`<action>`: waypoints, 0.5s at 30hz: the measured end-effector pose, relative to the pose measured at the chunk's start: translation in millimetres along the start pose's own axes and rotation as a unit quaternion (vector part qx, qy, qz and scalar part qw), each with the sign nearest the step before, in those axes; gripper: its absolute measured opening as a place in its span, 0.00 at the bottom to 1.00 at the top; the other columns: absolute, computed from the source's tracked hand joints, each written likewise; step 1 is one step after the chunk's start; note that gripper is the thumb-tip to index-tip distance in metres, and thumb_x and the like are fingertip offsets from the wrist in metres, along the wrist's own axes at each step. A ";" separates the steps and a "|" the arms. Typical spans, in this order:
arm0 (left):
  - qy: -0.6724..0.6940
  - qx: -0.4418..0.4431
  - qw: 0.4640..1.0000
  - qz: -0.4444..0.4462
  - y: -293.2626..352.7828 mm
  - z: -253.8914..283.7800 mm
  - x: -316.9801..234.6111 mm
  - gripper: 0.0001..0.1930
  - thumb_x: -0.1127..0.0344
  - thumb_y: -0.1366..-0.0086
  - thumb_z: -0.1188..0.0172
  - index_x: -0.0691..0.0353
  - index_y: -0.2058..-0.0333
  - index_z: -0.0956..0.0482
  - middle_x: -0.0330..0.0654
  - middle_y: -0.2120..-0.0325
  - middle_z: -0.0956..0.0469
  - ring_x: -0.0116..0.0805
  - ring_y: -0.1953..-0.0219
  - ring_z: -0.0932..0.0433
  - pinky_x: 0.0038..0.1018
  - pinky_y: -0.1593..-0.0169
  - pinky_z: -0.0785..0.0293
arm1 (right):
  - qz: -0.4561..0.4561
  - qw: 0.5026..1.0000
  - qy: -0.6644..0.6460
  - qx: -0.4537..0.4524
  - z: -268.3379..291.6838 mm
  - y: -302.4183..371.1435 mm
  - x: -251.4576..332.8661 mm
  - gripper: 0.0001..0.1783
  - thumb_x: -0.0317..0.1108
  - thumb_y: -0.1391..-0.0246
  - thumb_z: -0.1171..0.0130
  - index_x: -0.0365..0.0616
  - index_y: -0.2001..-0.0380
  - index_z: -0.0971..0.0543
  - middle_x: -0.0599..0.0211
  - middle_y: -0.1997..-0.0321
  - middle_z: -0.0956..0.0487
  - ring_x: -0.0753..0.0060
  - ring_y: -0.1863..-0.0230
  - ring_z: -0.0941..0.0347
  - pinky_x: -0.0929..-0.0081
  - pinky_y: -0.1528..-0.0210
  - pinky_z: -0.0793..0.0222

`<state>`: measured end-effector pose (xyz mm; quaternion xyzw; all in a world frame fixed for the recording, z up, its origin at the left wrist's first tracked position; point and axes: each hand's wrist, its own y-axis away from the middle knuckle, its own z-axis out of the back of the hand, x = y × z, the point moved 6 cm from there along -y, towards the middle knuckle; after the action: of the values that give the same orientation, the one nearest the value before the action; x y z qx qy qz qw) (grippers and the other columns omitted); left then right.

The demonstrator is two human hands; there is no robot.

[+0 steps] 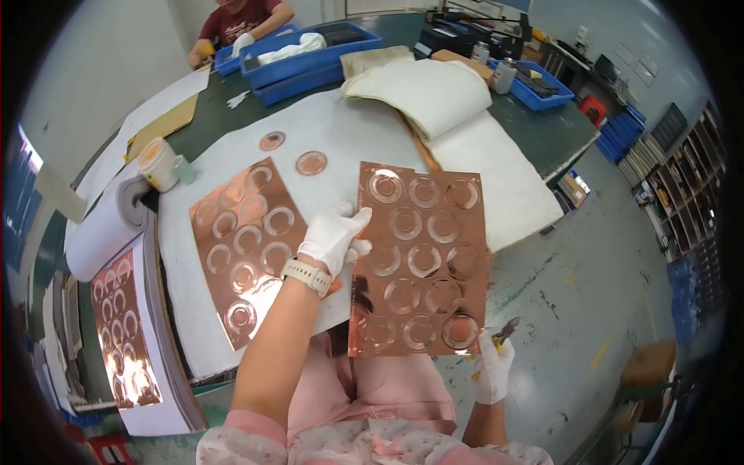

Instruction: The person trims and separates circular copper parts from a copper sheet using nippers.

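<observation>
My left hand [332,236], in a white glove, pinches the left edge of a shiny copper sheet [415,246] embossed with rows of ring shapes. The sheet is held up before me, over the near edge of the table. At its lower right corner is my right hand [494,368], also gloved and closed around pliers [508,330] with yellow handles. Whether the right fingers also grip the sheet cannot be made out. A second copper sheet [208,232] with similar rings lies on the white cloth, partly behind my left forearm. Beyond it rest two loose copper discs [311,163].
Another copper sheet [115,310] lies on a paper stack at the left. A white tub [159,164] and a green cup [184,170] stand beside it. Blue trays [314,66] line the far side, near a person in a dark red shirt [240,23]. White padding [434,93] lies folded back.
</observation>
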<state>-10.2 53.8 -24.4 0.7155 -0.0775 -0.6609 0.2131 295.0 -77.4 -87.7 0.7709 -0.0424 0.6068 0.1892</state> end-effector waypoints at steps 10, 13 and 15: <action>-0.018 -0.068 0.996 -0.062 46.4 5.2 -3.1 0.21 0.51 0.44 0.41 0.67 0.64 0.25 0.34 0.89 0.30 0.19 0.90 0.32 0.13 0.87 0.41 | 0.095 0.987 0.119 0.053 6.1 7.5 20.0 0.02 0.25 0.49 0.50 0.40 0.74 0.28 0.78 0.80 0.32 0.89 0.80 0.40 0.86 0.78 0.44; 0.008 -0.082 0.993 -0.084 71.5 22.0 -7.6 0.19 0.53 0.43 0.42 0.66 0.67 0.25 0.35 0.91 0.30 0.19 0.92 0.35 0.13 0.88 0.43 | 0.103 0.987 0.109 0.058 10.0 13.2 20.5 0.02 0.23 0.50 0.50 0.39 0.73 0.28 0.78 0.80 0.32 0.89 0.80 0.40 0.86 0.78 0.44; 0.051 -0.085 0.991 -0.087 86.5 35.5 -5.2 0.16 0.55 0.42 0.43 0.65 0.68 0.25 0.35 0.91 0.30 0.19 0.94 0.37 0.13 0.89 0.45 | 0.083 0.988 0.106 0.074 4.4 17.5 23.6 0.03 0.22 0.51 0.50 0.39 0.71 0.28 0.78 0.80 0.32 0.89 0.80 0.39 0.87 0.78 0.45</action>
<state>-30.8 -29.0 14.3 0.7317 0.0519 -0.6436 0.2185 299.9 -91.2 -61.9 0.7079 -0.0410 0.7001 0.0839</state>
